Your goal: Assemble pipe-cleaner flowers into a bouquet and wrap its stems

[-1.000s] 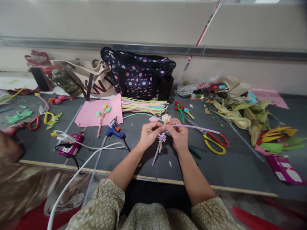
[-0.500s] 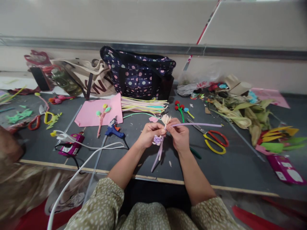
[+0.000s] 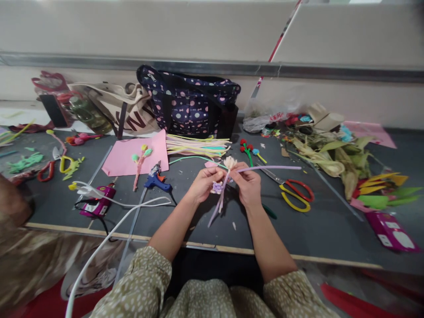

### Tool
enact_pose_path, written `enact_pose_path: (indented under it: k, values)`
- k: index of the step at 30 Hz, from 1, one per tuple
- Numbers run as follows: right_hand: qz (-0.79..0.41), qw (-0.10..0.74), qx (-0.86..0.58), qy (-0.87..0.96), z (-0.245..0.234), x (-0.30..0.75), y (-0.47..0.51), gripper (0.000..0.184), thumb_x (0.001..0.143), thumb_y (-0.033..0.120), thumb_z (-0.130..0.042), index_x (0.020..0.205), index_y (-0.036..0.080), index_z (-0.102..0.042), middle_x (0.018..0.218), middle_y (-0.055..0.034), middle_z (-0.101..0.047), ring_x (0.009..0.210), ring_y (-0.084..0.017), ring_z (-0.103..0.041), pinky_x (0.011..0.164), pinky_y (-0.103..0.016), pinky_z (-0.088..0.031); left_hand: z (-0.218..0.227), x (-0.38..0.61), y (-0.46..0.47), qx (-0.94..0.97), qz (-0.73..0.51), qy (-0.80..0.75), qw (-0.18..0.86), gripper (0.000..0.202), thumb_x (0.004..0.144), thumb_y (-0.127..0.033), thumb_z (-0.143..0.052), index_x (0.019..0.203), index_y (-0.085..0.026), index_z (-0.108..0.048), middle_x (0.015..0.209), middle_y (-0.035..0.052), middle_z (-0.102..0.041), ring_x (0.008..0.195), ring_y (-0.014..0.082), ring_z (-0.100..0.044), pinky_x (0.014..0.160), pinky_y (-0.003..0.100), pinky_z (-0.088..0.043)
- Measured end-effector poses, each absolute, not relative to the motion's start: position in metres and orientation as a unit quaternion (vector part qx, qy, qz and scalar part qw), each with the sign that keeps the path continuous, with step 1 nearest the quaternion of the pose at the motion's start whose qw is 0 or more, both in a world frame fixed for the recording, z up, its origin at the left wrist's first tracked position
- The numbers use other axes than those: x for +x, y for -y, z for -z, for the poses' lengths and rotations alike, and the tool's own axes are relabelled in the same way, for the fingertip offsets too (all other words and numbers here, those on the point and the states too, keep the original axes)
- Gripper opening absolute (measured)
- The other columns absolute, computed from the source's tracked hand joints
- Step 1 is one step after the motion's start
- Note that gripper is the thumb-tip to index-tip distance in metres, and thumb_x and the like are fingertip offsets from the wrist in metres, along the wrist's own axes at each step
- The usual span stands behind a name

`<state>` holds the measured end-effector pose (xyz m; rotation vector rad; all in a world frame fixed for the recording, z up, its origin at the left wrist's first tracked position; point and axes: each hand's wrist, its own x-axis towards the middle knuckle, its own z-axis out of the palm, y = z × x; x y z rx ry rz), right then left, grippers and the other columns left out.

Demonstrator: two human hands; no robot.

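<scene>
Both hands meet over the table around a small pipe-cleaner flower. Its cream head [image 3: 230, 162] sticks up between my fingertips, and purple stems [image 3: 219, 206] hang below. My left hand [image 3: 206, 183] pinches the flower from the left; a purple-and-white pipe-cleaner blossom [image 3: 217, 187] lies under its fingers. My right hand [image 3: 247, 182] is closed at the stem, with a long purple pipe cleaner [image 3: 274, 168] stretching from it to the right. Which strand each fingertip presses is partly hidden. Scissors [image 3: 294, 194] with red and yellow handles lie right of my right hand.
A blue glue gun [image 3: 158, 180] and its white cable [image 3: 109, 232] lie to the left. Behind are a pink sheet [image 3: 115, 157], a pipe-cleaner bundle [image 3: 198, 145] and a dark patterned bag [image 3: 188, 104]. Corn husks [image 3: 324, 154] lie right. Another person's arm [image 3: 13, 198] rests at far left.
The purple stems have swung up and now cross in front of the cream flower's stem. The blossom has tilted and sits closer under my left fingers. My right hand has shifted slightly.
</scene>
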<state>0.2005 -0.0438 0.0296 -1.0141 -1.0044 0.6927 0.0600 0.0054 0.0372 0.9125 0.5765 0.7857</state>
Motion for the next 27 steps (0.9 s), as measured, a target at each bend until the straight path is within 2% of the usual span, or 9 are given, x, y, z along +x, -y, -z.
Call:
enact_pose_path:
  k: [4,7,11,14,18,22,27]
  values:
    - [-0.244,0.68,-0.513,0.463,-0.027,0.204,0.042,0.012,0.078,0.031,-0.073,0.074,0.021,-0.069,0.085,-0.0016,-0.061,0.082,-0.016,-0.059,0.077,-0.031,-0.048,-0.041,0.058,-0.003,0.462,-0.53,-0.337,0.626,0.029,0.078,-0.044,-0.072,0.087,-0.017,-0.07,0.076,0.0012,-0.066,0.05,0.0052,-0.042,0.049,0.021,-0.033]
    - [-0.201,0.676,-0.539,0.46,-0.026,0.204,0.041,0.014,0.078,0.032,-0.073,0.073,0.02,-0.069,0.084,-0.0014,-0.061,0.08,-0.016,-0.059,0.076,-0.03,-0.048,-0.043,0.056,0.005,0.553,-0.601,-0.361,0.45,0.022,0.083,-0.04,-0.067,0.086,-0.019,-0.069,0.077,0.0018,-0.065,0.059,0.0094,-0.049,0.058,0.025,-0.039]
    - [-0.178,0.672,-0.549,0.464,-0.028,0.201,0.043,0.013,0.079,0.032,-0.072,0.073,0.02,-0.07,0.081,-0.0014,-0.061,0.082,-0.017,-0.06,0.078,-0.031,-0.047,-0.041,0.058,0.012,0.726,-0.554,-0.316,0.256,0.01,0.083,-0.03,-0.067,0.084,-0.021,-0.07,0.078,0.0043,-0.067,0.073,0.0156,-0.055,0.072,0.03,-0.041]
    - [-0.178,0.664,-0.549,0.475,-0.031,0.198,0.045,0.012,0.081,0.03,-0.071,0.074,0.02,-0.07,0.081,-0.0012,-0.06,0.083,-0.017,-0.059,0.079,-0.032,-0.047,-0.038,0.059,0.011,0.785,-0.497,-0.326,0.175,0.01,0.084,-0.031,-0.067,0.084,-0.022,-0.071,0.079,0.0054,-0.068,0.077,0.0182,-0.054,0.077,0.032,-0.04]
    - [-0.183,0.657,-0.542,0.491,-0.033,0.196,0.047,0.013,0.081,0.03,-0.071,0.073,0.021,-0.069,0.081,-0.0014,-0.061,0.083,-0.017,-0.06,0.08,-0.032,-0.047,-0.035,0.059,0.008,0.793,-0.472,-0.345,0.174,0.013,0.086,-0.033,-0.064,0.083,-0.022,-0.071,0.078,0.006,-0.069,0.078,0.0197,-0.054,0.076,0.033,-0.039]
    - [-0.186,0.647,-0.543,0.502,-0.034,0.195,0.048,0.013,0.081,0.031,-0.071,0.073,0.021,-0.069,0.082,-0.0017,-0.061,0.083,-0.018,-0.06,0.08,-0.033,-0.048,-0.036,0.059,0.008,0.781,-0.472,-0.34,0.227,0.015,0.088,-0.031,-0.061,0.082,-0.022,-0.072,0.08,0.0053,-0.071,0.077,0.0191,-0.054,0.074,0.033,-0.04]
    - [-0.212,0.645,-0.534,0.503,-0.034,0.196,0.048,0.01,0.081,0.03,-0.072,0.075,0.022,-0.071,0.083,-0.0018,-0.062,0.085,-0.018,-0.061,0.08,-0.032,-0.048,-0.041,0.06,0.006,0.74,-0.494,-0.327,0.318,0.018,0.086,-0.031,-0.063,0.072,-0.022,-0.07,0.07,0.0036,-0.068,0.073,0.0182,-0.053,0.071,0.032,-0.041]
